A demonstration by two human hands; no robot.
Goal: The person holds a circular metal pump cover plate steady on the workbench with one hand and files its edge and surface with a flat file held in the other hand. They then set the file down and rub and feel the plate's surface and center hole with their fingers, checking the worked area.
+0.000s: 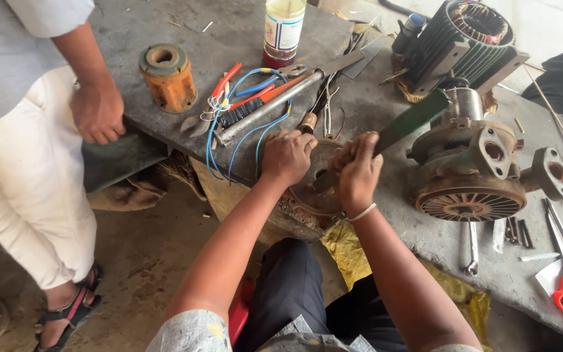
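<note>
My left hand (286, 156) presses down on a round rusty metal cover plate (309, 195) at the front edge of the grey workbench (229, 32). My right hand (357, 171) is closed around the grip of a long flat green blade (413, 119), which slants up to the right; its lower tip rests on the plate. A rusty pump housing with a finned round face (470, 173) stands just right of my hands.
Blue and red wires (245, 107), a metal pipe and a hand tool lie left of the plate. An orange cylinder (168, 77), a bottle (283, 29), a wound motor stator (467, 36), a spanner (472, 248), thin sticks and red-handled tools sit around. Another person (27, 130) stands at left.
</note>
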